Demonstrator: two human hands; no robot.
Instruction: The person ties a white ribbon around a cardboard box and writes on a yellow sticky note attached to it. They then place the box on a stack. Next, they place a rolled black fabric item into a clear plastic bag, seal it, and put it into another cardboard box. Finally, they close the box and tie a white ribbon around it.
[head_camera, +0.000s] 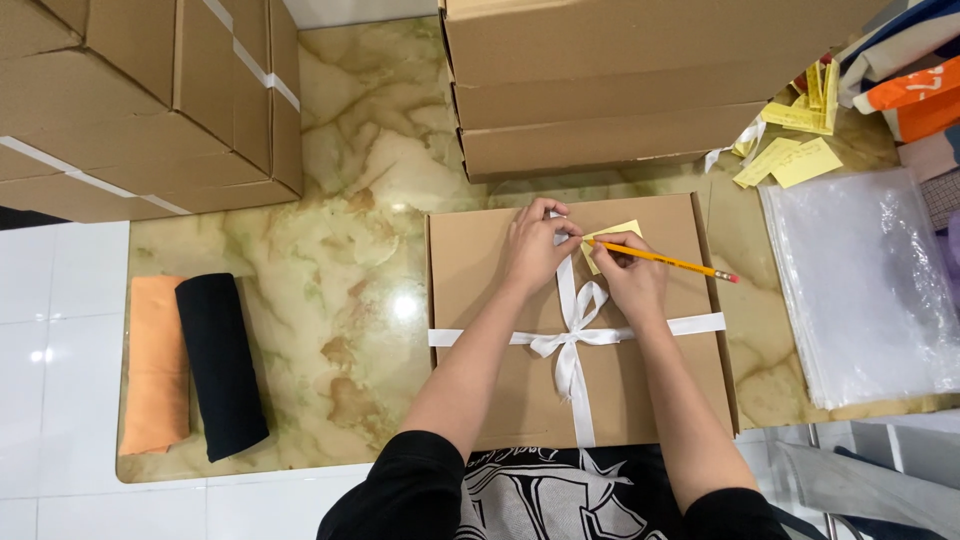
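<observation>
On top of the flat cardboard box (480, 280), which sits on the marbled table (340, 300) and is tied crosswise with a white ribbon (572, 340) knotted in a bow, a small yellow sticky note (604, 238) lies just right of the upright ribbon strand, near the box's far edge. The right hand (632, 272) has its fingers closed round a yellow pencil (668, 262), tip pressed to the note and the eraser end pointing away to the right. The left hand (536, 245) rests beside it, fingertips together and pressing down at the note's left edge where it meets the ribbon. Writing here goes best, I judge, with light pressure so the lid does not dent, and with the left fingertips pinning the paper flat so it cannot slide or curl against the ribbon. Most of the note is hidden beneath the two hands; only its upper corner and a strip below the pencil show. More yellow notes (790, 160) lie well apart to the right, beside a stack of clear plastic bags (860, 290).
</observation>
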